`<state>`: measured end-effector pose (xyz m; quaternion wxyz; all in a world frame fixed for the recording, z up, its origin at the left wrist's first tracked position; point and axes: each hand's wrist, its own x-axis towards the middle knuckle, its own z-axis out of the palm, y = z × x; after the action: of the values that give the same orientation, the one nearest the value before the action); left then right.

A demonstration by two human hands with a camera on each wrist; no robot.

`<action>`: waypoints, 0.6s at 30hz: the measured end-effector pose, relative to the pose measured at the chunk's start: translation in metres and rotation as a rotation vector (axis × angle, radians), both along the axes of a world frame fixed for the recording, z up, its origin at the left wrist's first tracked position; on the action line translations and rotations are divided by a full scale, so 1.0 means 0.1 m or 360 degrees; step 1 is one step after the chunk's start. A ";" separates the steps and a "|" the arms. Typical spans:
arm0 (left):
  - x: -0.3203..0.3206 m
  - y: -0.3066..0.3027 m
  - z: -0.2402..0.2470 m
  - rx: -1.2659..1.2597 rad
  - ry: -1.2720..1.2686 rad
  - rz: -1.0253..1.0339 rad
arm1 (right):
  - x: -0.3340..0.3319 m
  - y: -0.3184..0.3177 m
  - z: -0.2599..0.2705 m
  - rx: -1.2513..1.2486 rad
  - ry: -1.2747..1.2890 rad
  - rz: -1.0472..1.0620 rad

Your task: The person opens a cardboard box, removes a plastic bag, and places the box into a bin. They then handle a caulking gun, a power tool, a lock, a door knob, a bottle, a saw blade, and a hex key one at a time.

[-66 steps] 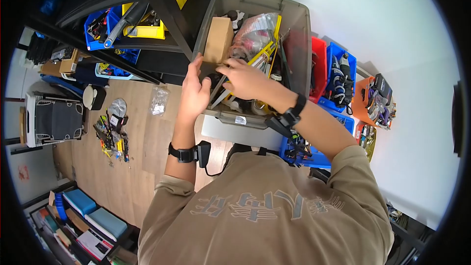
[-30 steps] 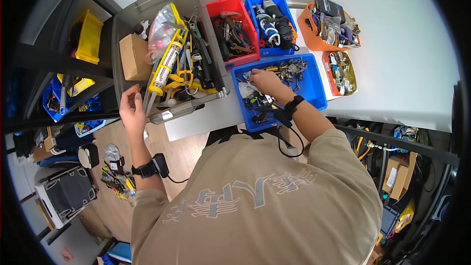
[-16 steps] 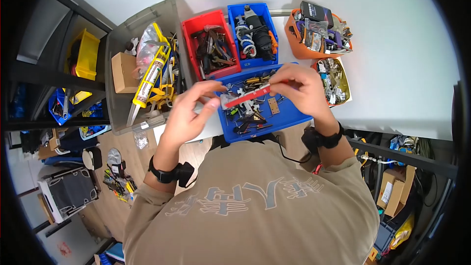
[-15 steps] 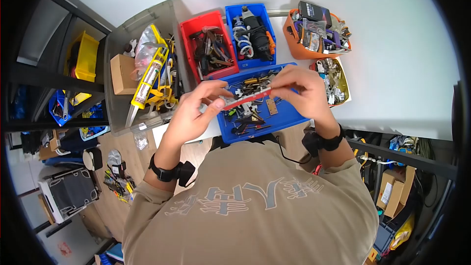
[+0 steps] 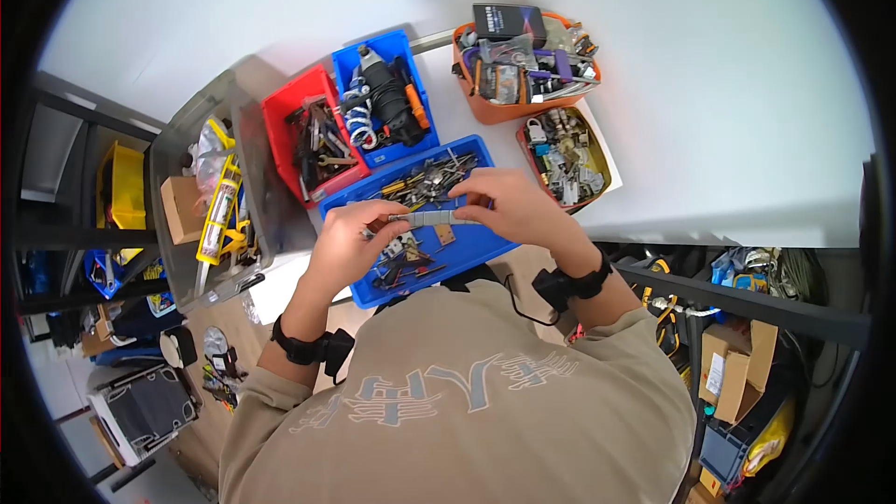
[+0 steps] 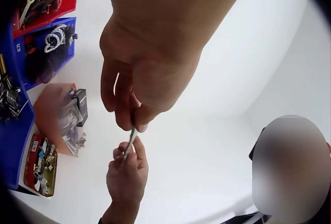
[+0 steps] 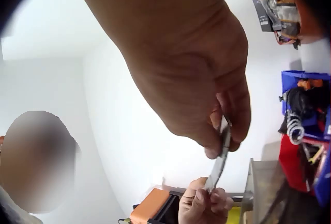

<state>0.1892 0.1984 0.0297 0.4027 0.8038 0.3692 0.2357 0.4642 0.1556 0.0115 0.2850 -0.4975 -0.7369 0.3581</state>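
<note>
Both hands hold a thin, narrow strip (image 5: 431,218) between them, its grey face marked off in segments. My left hand (image 5: 347,241) pinches one end between thumb and fingers. At the other end my right hand (image 5: 516,208) pinches it the same way. In the right wrist view the strip (image 7: 221,156) shows nearly edge-on and slightly bowed. Only a sliver of the strip (image 6: 132,135) appears in the left wrist view. Below the hands lies a blue tray (image 5: 471,261) with loose small tools and hardware, partly covered by the fingers.
A grey translucent bin (image 5: 254,145) stands left, holding a yellow caulking gun (image 5: 219,215) and a cardboard box (image 5: 182,209). Behind the tray are a red bin (image 5: 280,112) of hand tools and a blue bin (image 5: 350,54). An orange bin (image 5: 495,112) and a container of small parts (image 5: 571,159) sit right.
My right hand leaves the grey bin, reaches into the blue tray, then appears holding the strip. My left hand comes over to it. The strip's red side faced up earlier; now its grey face does.
</note>
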 end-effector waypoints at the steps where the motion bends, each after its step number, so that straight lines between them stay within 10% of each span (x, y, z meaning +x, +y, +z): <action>1: 0.08 0.01 -0.10 0.0004 0.0000 0.0000 | 0.07 0.03 -0.06 0.0044 -0.0078 0.0075; 6: 0.21 0.09 -0.78 -0.0135 0.0210 0.0243 | 0.41 0.25 -0.61 -0.0023 -0.0342 0.0105; 12: -0.29 0.07 -1.35 -0.0435 0.0587 0.0359 | 1.14 0.88 -1.06 -0.0018 -0.0306 -0.0961; 18: -0.56 -0.10 -1.71 -0.0755 0.0789 0.0451 | 1.55 1.76 -1.10 0.0449 0.0185 -0.0856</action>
<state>0.1336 0.1882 -0.1412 0.4394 0.6617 0.6075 -0.0048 0.6189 0.3312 -0.0981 0.4775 -0.6090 -0.6037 0.1917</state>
